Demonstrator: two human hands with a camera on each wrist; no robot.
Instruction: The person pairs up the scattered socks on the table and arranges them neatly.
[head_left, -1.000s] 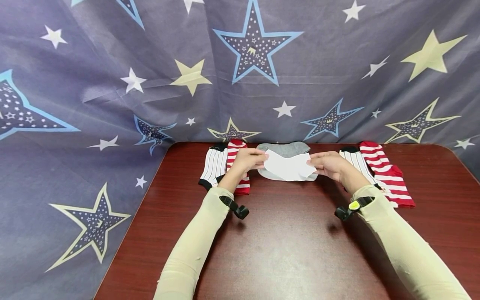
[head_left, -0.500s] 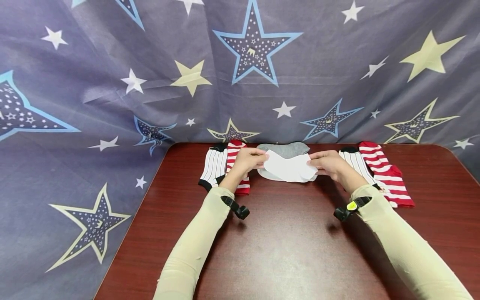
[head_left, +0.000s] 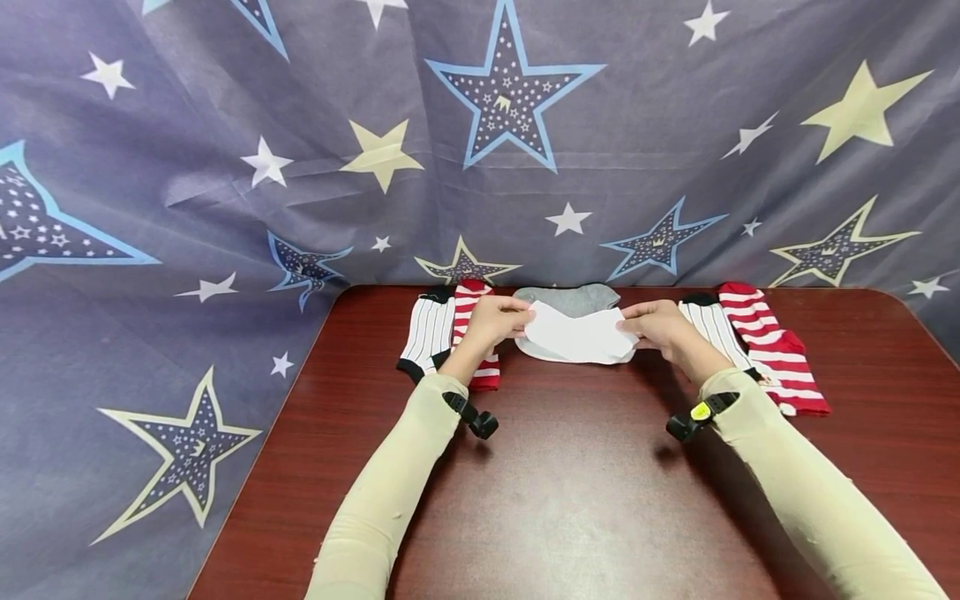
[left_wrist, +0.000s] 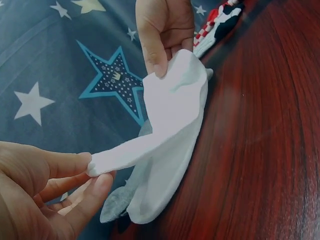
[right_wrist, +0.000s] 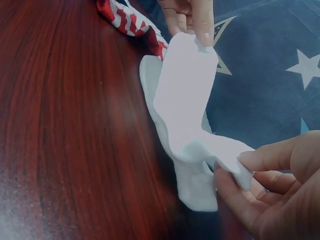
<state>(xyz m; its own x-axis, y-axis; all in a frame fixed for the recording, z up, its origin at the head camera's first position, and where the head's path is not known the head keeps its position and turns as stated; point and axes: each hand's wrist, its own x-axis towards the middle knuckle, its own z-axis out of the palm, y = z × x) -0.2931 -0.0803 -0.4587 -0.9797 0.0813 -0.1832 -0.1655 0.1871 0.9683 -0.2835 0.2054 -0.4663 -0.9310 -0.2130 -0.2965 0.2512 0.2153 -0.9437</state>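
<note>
A white ankle sock (head_left: 576,333) is stretched sideways between my two hands at the back middle of the table. My left hand (head_left: 497,322) pinches one end between thumb and fingers, also plain in the left wrist view. At the other end, my right hand (head_left: 654,324) grips it the same way; the right wrist view shows thumb and fingers on the fabric (right_wrist: 187,100). Under the held sock lies a second white sock (left_wrist: 162,185), mostly covered in the head view. Just behind is a grey sock (head_left: 573,298), its lower part hidden by the white one.
Left of the hands lie a black-and-white striped sock (head_left: 430,332) and a red-and-white striped sock (head_left: 472,296). Similar striped socks, one black-and-white (head_left: 708,317) and one red-and-white (head_left: 780,354), lie on the right. A star-patterned cloth (head_left: 570,175) hangs behind the brown table (head_left: 562,483).
The held white sock has come down slightly and lies more evenly over the white sock beneath. Both hands have barely moved and keep their hold.
</note>
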